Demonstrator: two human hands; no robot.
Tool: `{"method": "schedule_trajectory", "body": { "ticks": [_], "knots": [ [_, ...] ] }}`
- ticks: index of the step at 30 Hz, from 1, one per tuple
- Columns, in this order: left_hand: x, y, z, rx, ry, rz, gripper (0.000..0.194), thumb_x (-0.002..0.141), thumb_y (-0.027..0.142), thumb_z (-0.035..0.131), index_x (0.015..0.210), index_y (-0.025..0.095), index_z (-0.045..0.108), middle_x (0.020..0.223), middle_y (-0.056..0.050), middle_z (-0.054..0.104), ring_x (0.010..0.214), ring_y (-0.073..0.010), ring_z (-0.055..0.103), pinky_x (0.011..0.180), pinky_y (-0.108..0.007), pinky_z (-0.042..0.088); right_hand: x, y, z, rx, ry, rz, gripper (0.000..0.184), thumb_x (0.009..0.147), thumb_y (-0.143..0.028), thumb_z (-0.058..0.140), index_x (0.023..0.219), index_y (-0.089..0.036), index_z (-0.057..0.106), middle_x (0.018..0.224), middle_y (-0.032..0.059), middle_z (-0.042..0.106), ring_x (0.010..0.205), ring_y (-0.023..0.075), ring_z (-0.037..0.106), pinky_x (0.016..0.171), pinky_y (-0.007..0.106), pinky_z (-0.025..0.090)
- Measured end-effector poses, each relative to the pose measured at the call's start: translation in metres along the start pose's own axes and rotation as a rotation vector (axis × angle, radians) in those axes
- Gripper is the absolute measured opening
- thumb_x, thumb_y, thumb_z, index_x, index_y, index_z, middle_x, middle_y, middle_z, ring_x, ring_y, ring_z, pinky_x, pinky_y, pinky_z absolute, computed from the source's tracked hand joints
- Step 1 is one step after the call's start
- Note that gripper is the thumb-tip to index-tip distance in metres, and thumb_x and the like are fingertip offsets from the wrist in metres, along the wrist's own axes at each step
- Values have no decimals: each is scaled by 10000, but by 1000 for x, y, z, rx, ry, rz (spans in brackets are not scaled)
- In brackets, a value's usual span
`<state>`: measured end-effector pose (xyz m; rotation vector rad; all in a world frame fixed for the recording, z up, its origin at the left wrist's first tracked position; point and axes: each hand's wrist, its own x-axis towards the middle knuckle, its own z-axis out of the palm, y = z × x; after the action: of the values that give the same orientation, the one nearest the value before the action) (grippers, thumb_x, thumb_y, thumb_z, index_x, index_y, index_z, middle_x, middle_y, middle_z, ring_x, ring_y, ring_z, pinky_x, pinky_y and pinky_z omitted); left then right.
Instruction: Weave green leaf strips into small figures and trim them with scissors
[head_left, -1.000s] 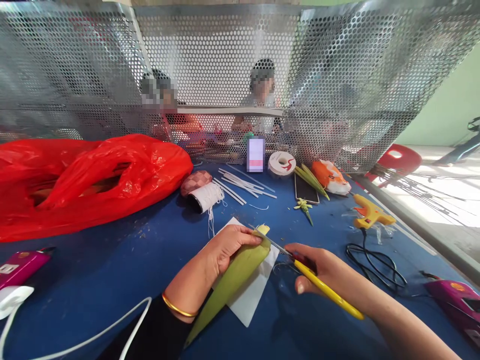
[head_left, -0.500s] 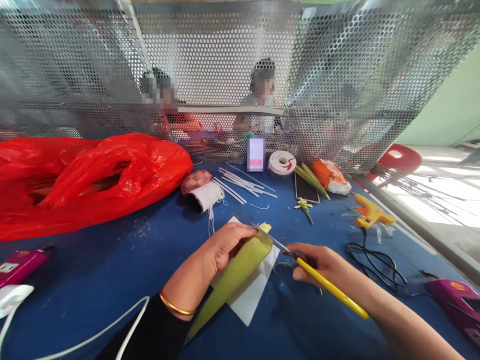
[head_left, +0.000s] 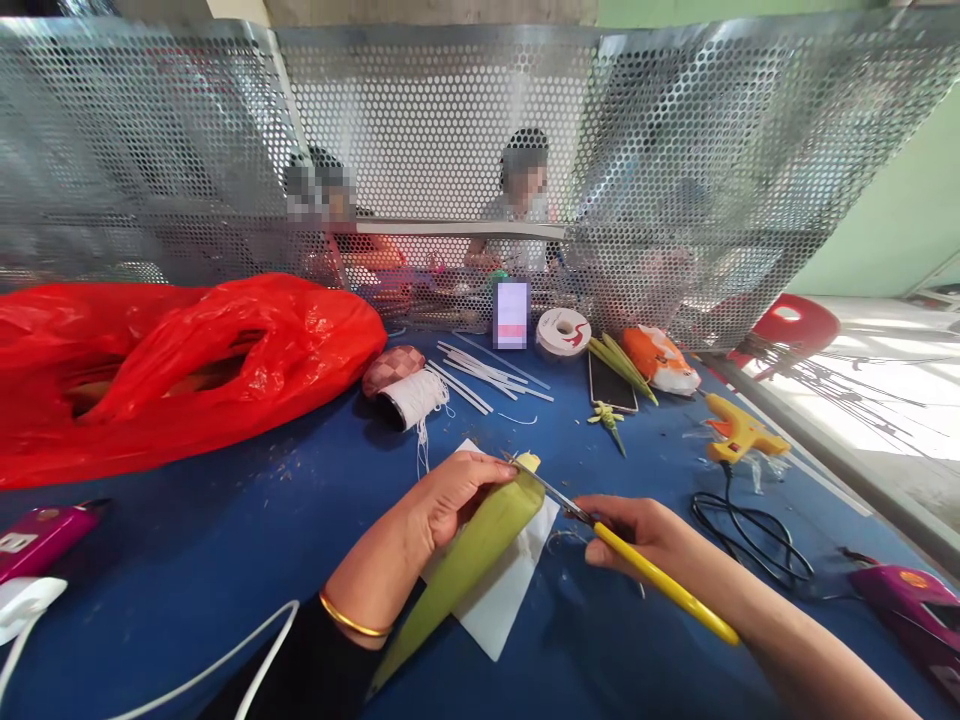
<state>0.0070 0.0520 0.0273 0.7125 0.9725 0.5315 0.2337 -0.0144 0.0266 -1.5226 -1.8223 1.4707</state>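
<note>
My left hand [head_left: 465,495] is closed on a long green leaf [head_left: 469,560], thumb near its wide upper end; the leaf tapers toward the lower left. In my right hand [head_left: 634,530] is a pair of scissors [head_left: 660,580] with yellow handles. Their metal blades lie across the leaf's upper end, close to my left thumb. A pale yellowish bit of leaf [head_left: 529,461] sticks out beyond the blades. Beneath the leaf lies a sheet of white paper [head_left: 499,625], partly hidden by it.
A red plastic bag [head_left: 300,350] fills the left. Ahead are a spool of white thread [head_left: 411,398], white sticks [head_left: 487,370] and a ribbon roll [head_left: 564,332]. A yellow glue gun [head_left: 742,430] with a black cord lies right. Two people sit behind a perforated metal screen [head_left: 450,130].
The whole view has shifted slightly, so things sit a little lower in it. The blades appear a touch more closed across the leaf's end; both hands have barely moved.
</note>
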Motion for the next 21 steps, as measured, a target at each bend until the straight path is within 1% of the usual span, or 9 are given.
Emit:
{"method": "schedule_trajectory", "body": {
  "ticks": [3, 7, 10, 13, 15, 18, 21],
  "knots": [
    [2, -1, -1, 2, 9, 17, 83, 669, 192, 681, 697, 114, 681, 598, -42, 658, 549, -143, 599, 558, -258, 430, 1, -2, 0, -12, -5, -43, 473, 791, -614, 601, 942, -170, 667, 655, -41, 370, 590, 111, 286, 506, 236, 240],
    [3, -2, -2, -1, -8, 13, 85, 649, 193, 679, 678, 114, 665, 592, -43, 654, 534, -144, 597, 550, -263, 421, 1, -3, -1, -26, 17, -42, 456, 774, -597, 624, 887, -160, 685, 654, -31, 411, 593, 110, 299, 503, 231, 251],
    [3, -2, -2, -8, -10, 2, 93, 651, 194, 676, 684, 107, 668, 585, -46, 652, 523, -143, 594, 547, -263, 422, 2, -1, -1, -11, 6, -69, 421, 789, -561, 628, 911, -162, 689, 672, -28, 435, 608, 114, 309, 508, 226, 260],
    [4, -2, -3, -12, 0, 4, 106, 649, 196, 678, 704, 105, 673, 591, -48, 656, 523, -144, 595, 543, -262, 421, 3, 2, 0, -24, 3, -65, 412, 801, -552, 618, 937, -166, 672, 662, -39, 412, 599, 111, 297, 504, 224, 255],
    [5, -2, -3, -7, 14, 2, 120, 640, 201, 686, 712, 106, 674, 594, -50, 659, 526, -150, 596, 541, -267, 420, 3, 4, 1, -49, 18, -55, 437, 788, -570, 623, 957, -169, 658, 649, -47, 405, 584, 109, 291, 503, 225, 258],
    [5, -2, -3, 3, 35, 1, 127, 624, 206, 693, 703, 109, 669, 585, -51, 655, 529, -162, 597, 547, -280, 426, 4, 4, 1, -93, 24, -67, 525, 737, -614, 653, 1020, -171, 635, 647, -51, 415, 586, 113, 300, 509, 227, 265],
    [3, -2, -2, 2, 28, 4, 121, 624, 206, 704, 698, 116, 669, 598, -48, 657, 547, -164, 603, 568, -284, 438, 2, 4, 1, -99, 10, -82, 589, 718, -648, 653, 1053, -166, 615, 659, -44, 430, 599, 121, 318, 520, 230, 277]
  ]
}}
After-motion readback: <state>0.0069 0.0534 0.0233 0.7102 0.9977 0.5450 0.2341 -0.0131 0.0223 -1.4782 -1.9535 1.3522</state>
